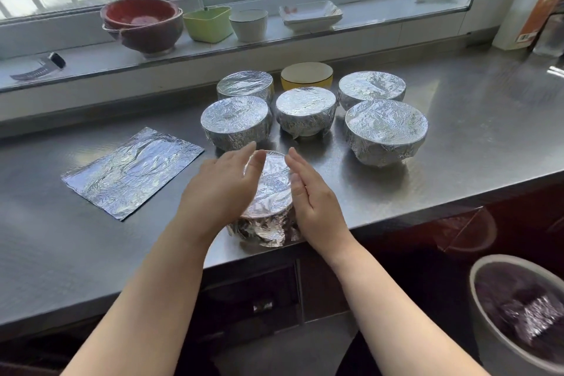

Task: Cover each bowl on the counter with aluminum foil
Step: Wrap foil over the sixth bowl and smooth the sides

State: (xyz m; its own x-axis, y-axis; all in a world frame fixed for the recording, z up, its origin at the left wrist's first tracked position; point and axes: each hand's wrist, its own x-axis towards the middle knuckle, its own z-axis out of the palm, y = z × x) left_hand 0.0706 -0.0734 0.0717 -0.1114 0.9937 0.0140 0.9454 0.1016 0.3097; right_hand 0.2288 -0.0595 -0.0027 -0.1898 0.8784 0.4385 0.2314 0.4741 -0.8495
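Both hands flank the nearest foil-covered bowl (268, 192) at the steel counter's (427, 186) front edge. The left hand (222, 189) lies flat, fingers straight, over the crinkled top; the right hand (311, 195) stands edge-on, fingers straight, against the bowl's side. Beyond the fingertips sit five more round, foil-wrapped bowls (236, 122), and behind them an uncovered yellow bowl (306, 75). Left of the left hand lies a wrinkled rectangular foil sheet (131, 172).

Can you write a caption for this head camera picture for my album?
Two hands, left hand and right hand, press foil around a bowl; one yellow bowl remains uncovered.
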